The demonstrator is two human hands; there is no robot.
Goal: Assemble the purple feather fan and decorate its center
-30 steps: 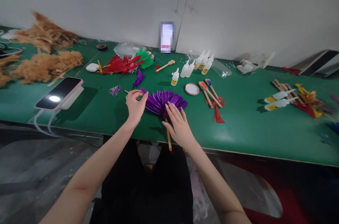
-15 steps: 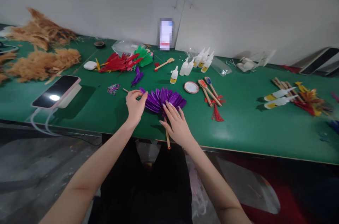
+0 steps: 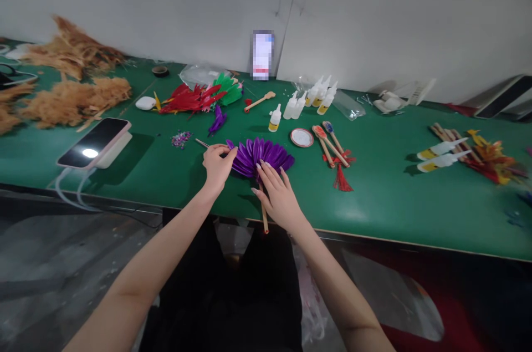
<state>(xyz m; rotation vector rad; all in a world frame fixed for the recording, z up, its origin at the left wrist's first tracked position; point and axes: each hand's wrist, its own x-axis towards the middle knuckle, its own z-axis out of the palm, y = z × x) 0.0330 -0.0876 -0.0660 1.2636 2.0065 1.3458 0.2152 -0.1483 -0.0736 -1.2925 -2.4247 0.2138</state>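
A purple feather fan [image 3: 261, 153] with a wooden handle [image 3: 264, 218] lies on the green table [image 3: 374, 202] near its front edge. My left hand [image 3: 216, 164] is closed on a thin tool, tweezers by the look of them [image 3: 202, 143], at the fan's left edge. My right hand [image 3: 277, 194] lies flat with its fingers spread on the fan's base, over the top of the handle. A small heap of purple sequins [image 3: 181, 139] sits to the left of the fan.
A phone [image 3: 93, 142] rests on a white stand at the left, cables hanging off the edge. Red and green feathers [image 3: 195, 98], glue bottles [image 3: 299, 105], a white lid [image 3: 301, 137], tasselled fan sticks [image 3: 332, 149], tan feather heaps [image 3: 70, 100] and more bottles [image 3: 443, 155] lie around.
My left hand has shifted a little to the right, closer onto the fan's left edge. My right hand stays pressed on the fan.
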